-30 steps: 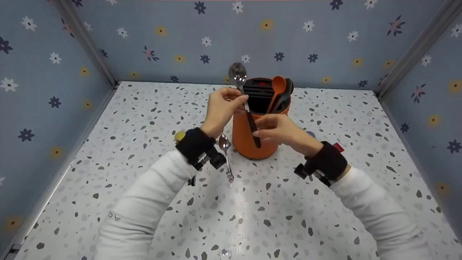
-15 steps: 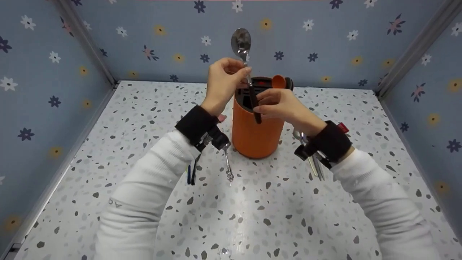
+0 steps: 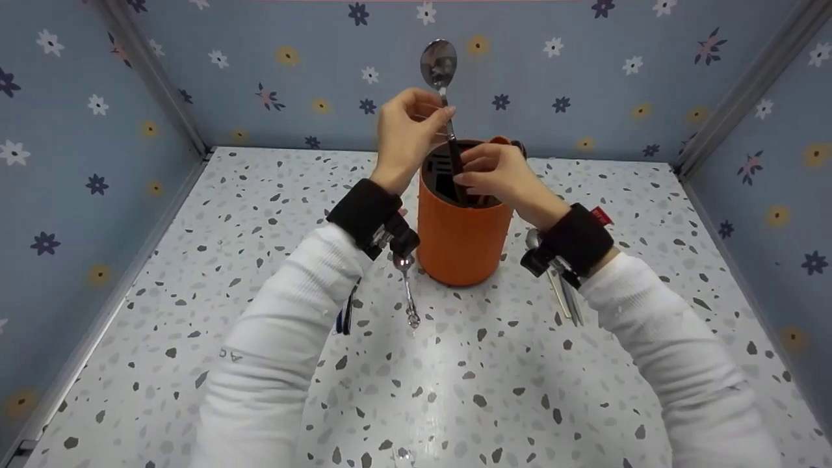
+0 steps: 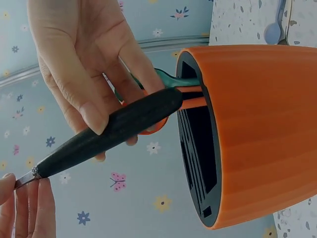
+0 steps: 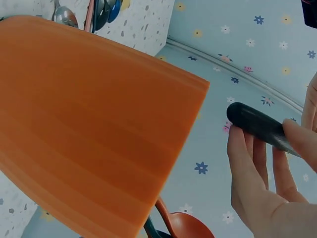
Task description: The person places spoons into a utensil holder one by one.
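Far L, the speckled tabletop [image 3: 208, 260] runs to a grey-framed wall along its L edge; the flowered wall [image 3: 585, 65] rises behind the back edge. Btwn the L edge & centre, a few slim dark/blue utensils [image 3: 346, 317] lie partly hidden by the L sleeve [image 3: 273, 331]. Next, the L hand [image 3: 406, 136], black wristband [image 3: 365, 213] below it, is raised over the back half of the tabletop; its fingers pinch the metal neck of the big spoon [image 3: 439, 64]. Below, a small ornate silver spoon [image 3: 409, 292] lies lengthwise, handle end twd the front edge, just L of the holder.

Big spoon is up in the air, approx midway btwn L & R edges, bowl up, slightly tilted, dark handle pointing down twd the mouth of the orange holder [image 3: 461, 250]. In the R wrist view the handle end is apart from the rim. Holder stands upright, nearer the back edge; an orange spoon [image 5: 190, 225] & a green utensil [image 4: 181, 82] stick out of it.

R hand [image 3: 497, 172] comes next, fingers grasping the dark handle. Further R, silver & pale-gold cutlery [image 3: 572, 304] lies btwn holder & R edge, partly under the R wristband [image 3: 577, 240].
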The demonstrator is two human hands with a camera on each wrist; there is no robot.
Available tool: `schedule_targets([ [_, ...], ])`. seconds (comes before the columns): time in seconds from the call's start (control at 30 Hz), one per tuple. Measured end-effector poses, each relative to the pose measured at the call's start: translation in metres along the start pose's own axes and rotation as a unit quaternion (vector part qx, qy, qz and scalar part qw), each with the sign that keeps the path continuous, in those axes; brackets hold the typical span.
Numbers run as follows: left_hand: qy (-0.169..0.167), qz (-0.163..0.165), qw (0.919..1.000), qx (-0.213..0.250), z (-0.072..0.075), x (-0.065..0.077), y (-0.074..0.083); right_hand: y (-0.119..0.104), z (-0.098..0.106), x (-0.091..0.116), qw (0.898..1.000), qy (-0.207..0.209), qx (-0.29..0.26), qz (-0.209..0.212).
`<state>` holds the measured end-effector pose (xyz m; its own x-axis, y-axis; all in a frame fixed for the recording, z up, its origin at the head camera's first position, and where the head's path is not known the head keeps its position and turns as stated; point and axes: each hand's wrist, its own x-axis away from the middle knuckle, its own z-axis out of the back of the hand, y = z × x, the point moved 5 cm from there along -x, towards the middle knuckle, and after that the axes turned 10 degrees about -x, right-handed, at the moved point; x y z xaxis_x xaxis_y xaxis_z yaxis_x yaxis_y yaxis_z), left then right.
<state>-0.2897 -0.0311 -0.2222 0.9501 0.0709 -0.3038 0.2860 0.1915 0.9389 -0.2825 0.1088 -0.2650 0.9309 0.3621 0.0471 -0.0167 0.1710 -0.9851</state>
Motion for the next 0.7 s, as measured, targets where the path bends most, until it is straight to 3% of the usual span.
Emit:
schedule_targets([
  [0.3,0.012,0.007,0.9997,-0.017,-0.001,-0.004,-0.012,0.010,-0.004,-0.015,0.999,0.028,0.011,0.020],
  [0.5,0.007,0.022,0.9993,-0.028,-0.004,-0.007,-0.020,0.016,-0.003,-0.022,0.997,0.052,0.052,0.028],
  [0.7,0.007,0.009,0.9993,-0.035,-0.006,-0.010,-0.026,0.020,-0.003,-0.030,0.995,0.074,0.066,0.022],
])
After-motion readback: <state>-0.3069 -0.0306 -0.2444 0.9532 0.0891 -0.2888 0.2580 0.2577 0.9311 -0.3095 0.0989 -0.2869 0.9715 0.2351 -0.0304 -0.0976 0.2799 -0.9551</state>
